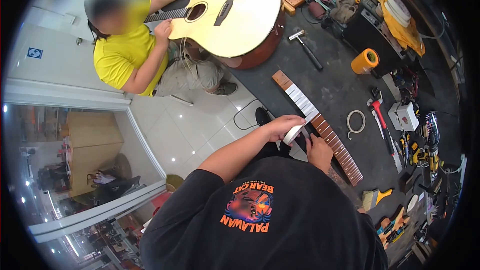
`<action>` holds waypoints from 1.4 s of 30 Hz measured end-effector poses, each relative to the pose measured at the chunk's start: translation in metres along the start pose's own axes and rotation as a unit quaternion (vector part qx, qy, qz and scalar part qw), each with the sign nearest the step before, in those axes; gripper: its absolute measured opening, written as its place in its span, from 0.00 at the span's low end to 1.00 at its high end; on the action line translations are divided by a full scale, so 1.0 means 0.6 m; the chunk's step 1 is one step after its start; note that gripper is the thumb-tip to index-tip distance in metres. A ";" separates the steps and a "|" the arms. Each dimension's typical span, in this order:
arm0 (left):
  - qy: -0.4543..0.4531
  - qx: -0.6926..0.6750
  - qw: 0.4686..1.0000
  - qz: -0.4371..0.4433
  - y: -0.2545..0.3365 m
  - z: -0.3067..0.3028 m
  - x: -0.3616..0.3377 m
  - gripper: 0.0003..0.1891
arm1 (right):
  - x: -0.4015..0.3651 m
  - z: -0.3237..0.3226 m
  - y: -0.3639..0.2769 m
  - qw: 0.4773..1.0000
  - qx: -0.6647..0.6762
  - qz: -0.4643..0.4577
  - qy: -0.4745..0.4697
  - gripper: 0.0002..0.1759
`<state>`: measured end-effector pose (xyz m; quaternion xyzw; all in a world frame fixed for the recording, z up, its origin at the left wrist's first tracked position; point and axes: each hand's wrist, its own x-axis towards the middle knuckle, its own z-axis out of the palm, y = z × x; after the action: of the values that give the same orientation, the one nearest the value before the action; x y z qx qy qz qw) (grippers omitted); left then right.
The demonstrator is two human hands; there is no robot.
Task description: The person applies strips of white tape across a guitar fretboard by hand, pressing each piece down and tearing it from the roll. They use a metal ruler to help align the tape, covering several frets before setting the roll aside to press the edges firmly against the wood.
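Observation:
My left hand point(281, 128) is closed around a roll of white masking tape point(292, 134), beside the table's near edge. A guitar neck point(336, 142) lies slantwise along that edge, its brown fretboard facing up. White tape strips point(301, 101) cover several frets on its upper half; the lower frets are bare. My right hand point(318, 151) is beside the middle of the neck, fingers pinched together. A pale strip of tape point(305, 132) shows between my hands and appears to end at my right fingertips, which are partly hidden.
Across the table corner, a person in a yellow shirt point(125, 55) handles an acoustic guitar point(235, 17). On the dark table point(330, 90) lie a hammer point(306, 50), an orange tape roll point(365, 61), a tape ring point(356, 121), a red-handled tool point(380, 116) and a brush point(376, 198).

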<state>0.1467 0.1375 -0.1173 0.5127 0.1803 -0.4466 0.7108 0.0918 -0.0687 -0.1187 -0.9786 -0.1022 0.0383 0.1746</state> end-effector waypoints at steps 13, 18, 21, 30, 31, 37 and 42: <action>-0.033 -0.037 0.999 -0.003 0.005 -0.004 -0.002 0.26 | 0.031 -0.029 -0.015 0.989 0.061 0.092 -0.100 0.13; -0.039 -0.032 0.999 -0.003 0.011 -0.008 0.002 0.26 | 0.047 -0.026 0.002 0.965 0.116 0.157 -0.177 0.13; -0.031 -0.027 0.999 -0.002 0.015 -0.007 0.003 0.26 | 0.050 -0.033 0.031 0.941 0.149 0.154 -0.263 0.14; -0.012 -0.029 0.999 0.013 -0.013 -0.016 0.002 0.25 | 0.042 -0.131 0.048 0.949 0.231 0.102 -0.190 0.12; 0.010 0.003 1.000 -0.002 -0.003 -0.010 -0.005 0.27 | 0.049 -0.135 0.044 0.950 0.244 0.099 -0.170 0.11; 0.011 0.006 1.000 0.013 -0.002 -0.005 -0.010 0.28 | 0.074 -0.095 0.042 0.978 0.201 -0.053 -0.033 0.09; 0.037 0.026 0.999 -0.005 0.006 0.006 -0.012 0.27 | 0.085 -0.084 0.043 0.970 0.158 -0.183 0.012 0.11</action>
<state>0.1453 0.1381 -0.1085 0.5461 0.1973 -0.4353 0.6880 0.1521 -0.0983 -0.0825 -0.9039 -0.2698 0.0093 0.3318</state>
